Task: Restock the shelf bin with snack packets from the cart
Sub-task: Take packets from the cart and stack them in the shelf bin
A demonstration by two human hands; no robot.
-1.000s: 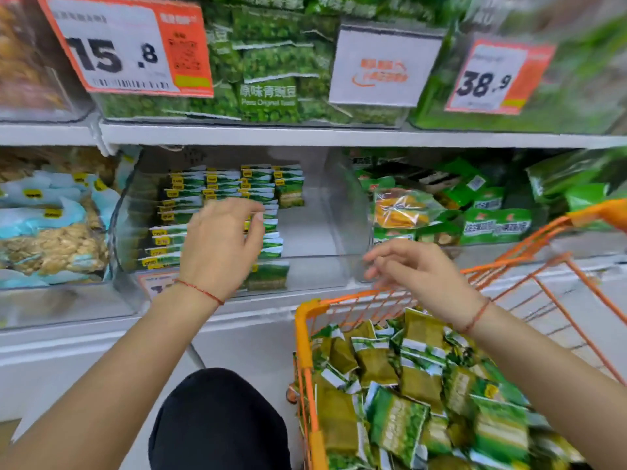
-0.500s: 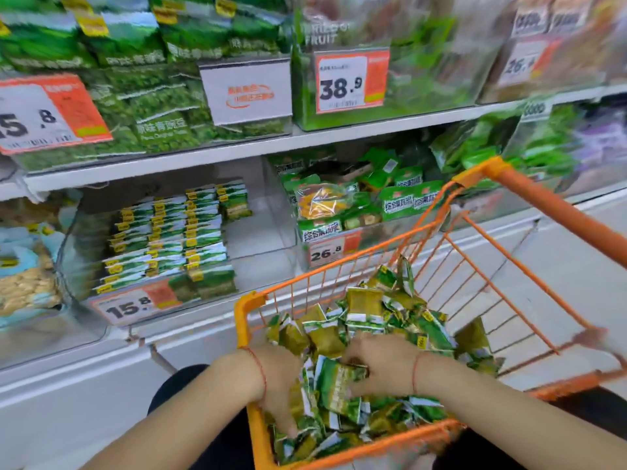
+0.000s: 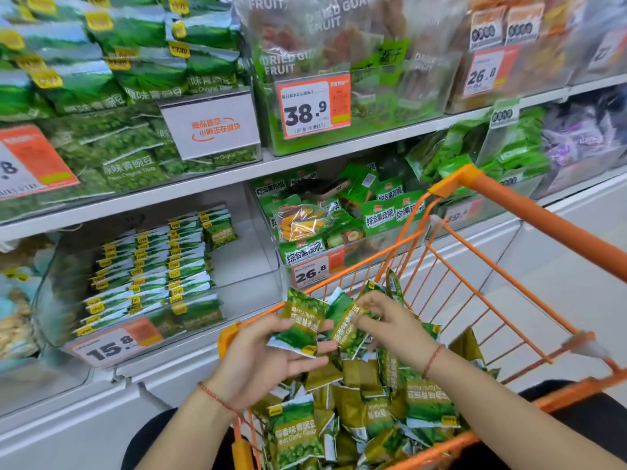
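Shop shelves with green snack bags stand behind an orange cart (image 3: 529, 212).
Left hand (image 3: 268, 361) holds 1 packet (image 3: 302, 325) on its palm, right hand (image 3: 390, 325) pinches another packet (image 3: 349, 329); the shelf bin (image 3: 251, 273) is half full.

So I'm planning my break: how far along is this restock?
Partly done: rows of packets already fill the left of the shelf bin. In hand: the left hand and right hand each hold a packet. Left: the bin's right side is bare, and the cart holds many more.
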